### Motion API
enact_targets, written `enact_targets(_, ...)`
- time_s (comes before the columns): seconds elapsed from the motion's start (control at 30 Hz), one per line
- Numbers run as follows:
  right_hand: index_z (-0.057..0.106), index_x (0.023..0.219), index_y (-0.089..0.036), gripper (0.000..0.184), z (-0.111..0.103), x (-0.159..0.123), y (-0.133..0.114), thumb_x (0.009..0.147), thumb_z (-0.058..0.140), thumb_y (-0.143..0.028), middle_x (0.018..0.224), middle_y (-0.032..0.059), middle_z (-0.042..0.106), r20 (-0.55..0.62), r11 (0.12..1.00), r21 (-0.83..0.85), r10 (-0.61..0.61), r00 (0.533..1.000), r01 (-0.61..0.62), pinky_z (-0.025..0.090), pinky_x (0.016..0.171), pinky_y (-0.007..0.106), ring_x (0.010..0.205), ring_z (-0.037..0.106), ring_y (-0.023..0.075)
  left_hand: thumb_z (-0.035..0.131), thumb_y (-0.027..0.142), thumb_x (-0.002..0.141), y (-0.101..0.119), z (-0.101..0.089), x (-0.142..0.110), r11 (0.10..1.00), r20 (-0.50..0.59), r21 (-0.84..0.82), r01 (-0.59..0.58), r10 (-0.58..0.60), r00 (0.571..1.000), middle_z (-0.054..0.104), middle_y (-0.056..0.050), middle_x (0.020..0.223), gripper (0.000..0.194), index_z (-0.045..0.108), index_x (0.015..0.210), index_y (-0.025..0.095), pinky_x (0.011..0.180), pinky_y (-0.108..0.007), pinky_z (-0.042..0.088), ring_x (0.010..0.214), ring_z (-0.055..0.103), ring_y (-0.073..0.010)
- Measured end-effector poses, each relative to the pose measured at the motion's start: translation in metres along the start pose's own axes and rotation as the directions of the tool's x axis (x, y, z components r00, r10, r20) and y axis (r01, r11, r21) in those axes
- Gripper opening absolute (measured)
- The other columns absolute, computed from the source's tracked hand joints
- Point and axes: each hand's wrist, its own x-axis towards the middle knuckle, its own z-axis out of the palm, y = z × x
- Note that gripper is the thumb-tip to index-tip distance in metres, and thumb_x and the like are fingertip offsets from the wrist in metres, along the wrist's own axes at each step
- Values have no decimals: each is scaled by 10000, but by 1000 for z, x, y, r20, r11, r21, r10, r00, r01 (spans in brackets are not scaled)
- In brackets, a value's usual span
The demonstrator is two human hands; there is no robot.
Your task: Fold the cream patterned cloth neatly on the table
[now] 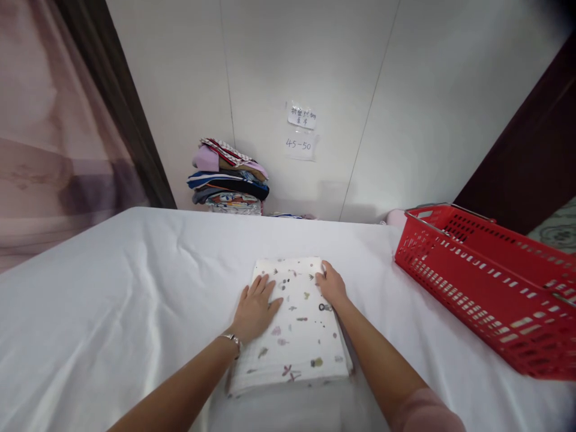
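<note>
A white folded cloth point(299, 343) printed with small plants and figures lies flat on the white-covered table, its layers showing along the near edge. My left hand point(252, 311) rests palm down on its left side, fingers spread over the top. At the far right corner, my right hand point(333, 287) holds the cloth's edge, with the thumb on top and the other fingers partly hidden along the side. A bracelet point(233, 342) circles my left wrist.
A red perforated basket point(486, 288) with a metal handle stands at the right. Beyond the table's far edge, a pile of folded fabrics point(229, 177) leans near the white wall, where paper notes point(301, 146) are taped. A pinkish curtain point(58, 138) hangs at left.
</note>
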Motion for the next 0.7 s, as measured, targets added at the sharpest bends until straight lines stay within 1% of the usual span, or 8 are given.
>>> enact_targets(0.13,322,1358,-190,516,-6,3,-4,861,381,-319,1270,88,513,45,996,-91,-10,999,14,365,908,308,1133,479,210,320,494,871,-1,-1,2,1000,15,-22,15,-15,1000,260,-84,1477,562,423,1323,177,1080,-480,220,1369,183,-256)
enact_targets(0.2,295,1378,-160,552,-10,5,-12,857,394,-315,1339,119,443,8,989,-140,-54,998,55,336,953,328,1214,403,229,326,501,868,1,-3,8,1000,-6,-15,14,-14,1000,258,-101,1476,570,423,1322,169,1078,-488,217,1367,184,-265)
enact_targets(0.3,261,1398,-111,588,-10,4,-25,865,388,-325,1477,124,227,-44,950,-199,-254,966,241,197,1061,352,1355,165,237,359,499,861,9,-1,18,999,-70,14,-38,38,997,254,-105,1477,582,417,1329,159,1093,-490,177,1372,163,-274)
enact_targets(0.37,219,1416,-107,633,-5,2,-31,872,379,-388,1509,105,128,21,907,-202,-374,927,370,119,1089,371,1381,59,232,376,489,859,14,5,23,995,-87,31,-92,94,992,284,-105,1465,572,426,1325,161,1103,-491,146,1368,178,-277)
enact_targets(0.4,203,1421,-107,660,-2,1,-33,872,372,-433,1510,106,119,77,895,-194,-394,916,401,101,1091,387,1383,46,233,377,485,860,16,8,25,992,-86,39,-119,122,989,305,-104,1456,562,434,1320,166,1106,-492,132,1364,191,-279)
enact_targets(0.5,213,1417,-97,709,10,-2,-31,871,314,-538,1496,133,165,189,913,-191,-326,926,360,73,1084,443,1380,73,246,355,481,872,19,17,26,984,-80,53,-171,175,981,339,-95,1441,545,436,1320,181,1112,-491,104,1358,211,-273)
enact_targets(0.57,224,1413,-94,721,15,-3,-28,872,277,-568,1494,141,168,173,927,-209,-280,944,313,44,1081,462,1380,67,247,338,482,880,18,19,24,982,-77,56,-181,185,980,330,-86,1446,545,426,1328,185,1115,-486,101,1361,204,-265)
enact_targets(0.7,198,1422,-91,758,19,-3,-25,864,250,-601,1504,131,124,138,934,-231,-246,959,273,3,1085,451,1384,28,231,334,486,881,17,18,23,983,-77,50,-176,179,981,324,-82,1450,552,413,1336,183,1113,-485,109,1363,198,-261)
